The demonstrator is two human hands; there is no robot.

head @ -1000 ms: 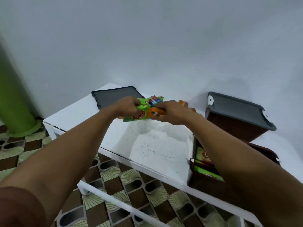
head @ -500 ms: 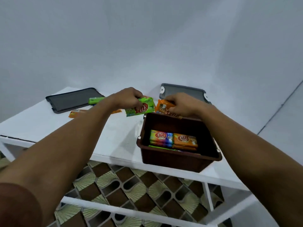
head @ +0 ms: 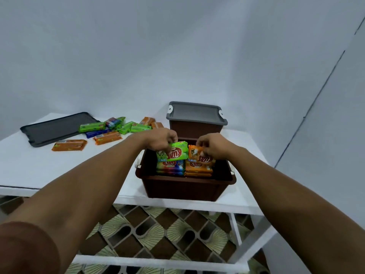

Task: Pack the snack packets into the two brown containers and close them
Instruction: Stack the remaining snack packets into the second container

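Note:
An open brown container (head: 183,187) stands at the table's front edge with stacked snack packets (head: 170,167) inside. My left hand (head: 161,140) grips a green packet (head: 173,152) just above the left stack. My right hand (head: 214,146) pinches an orange packet (head: 196,153) over the right stack. Behind it stands a second brown container (head: 194,128) shut with a grey lid (head: 197,112). Several loose green, orange and blue packets (head: 110,128) lie on the table to the left.
A dark grey lid (head: 55,128) lies flat at the back left of the white table (head: 65,169). White walls close in behind and to the right. Patterned floor tiles (head: 158,232) show below the table frame.
Both hands have moved from above the container's far rim down into it, each lowering its packet onto a stack. The view has shifted, so the loose packets on the left now show.

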